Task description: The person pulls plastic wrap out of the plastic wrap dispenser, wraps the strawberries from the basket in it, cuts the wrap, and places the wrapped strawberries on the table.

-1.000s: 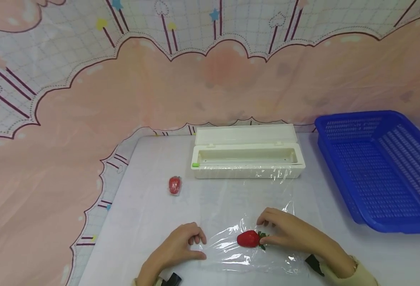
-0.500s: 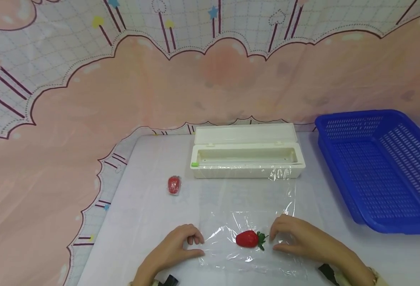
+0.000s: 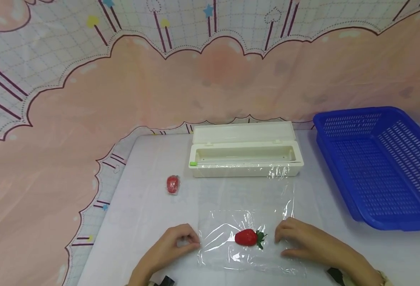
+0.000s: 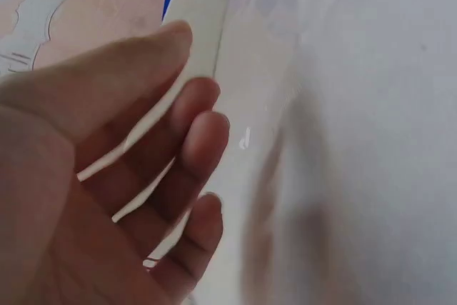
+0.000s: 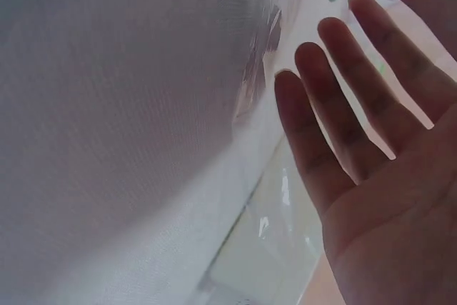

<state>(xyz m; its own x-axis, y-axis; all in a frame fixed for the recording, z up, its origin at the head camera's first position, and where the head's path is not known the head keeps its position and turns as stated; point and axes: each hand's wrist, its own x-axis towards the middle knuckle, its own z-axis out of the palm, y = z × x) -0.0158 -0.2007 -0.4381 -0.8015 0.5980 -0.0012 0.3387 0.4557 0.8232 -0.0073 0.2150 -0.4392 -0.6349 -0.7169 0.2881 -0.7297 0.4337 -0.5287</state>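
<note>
Left of the strawberry (image 3: 246, 238): your left hand (image 3: 168, 244), narrow, empty | right: your right hand (image 3: 308, 241), fingers parted, just withdrawn | beneath: clear film (image 3: 217, 256), strawberry seemingly placed.

Tabletop work area indoors, 1 white table (image 3: 142, 206), pink cloud-patterned backdrop (image 3: 195, 91), kind of room unclear

The left hand (image 3: 170, 244) and the right hand (image 3: 301, 239) are bare. Near the left one there is a small black block (image 3: 167, 281) with square edges, and near the right one, a dark angular piece (image 3: 335, 275). The right sleeve (image 3: 386, 279) is pale yellow, its edge slightly crumpled.
</note>
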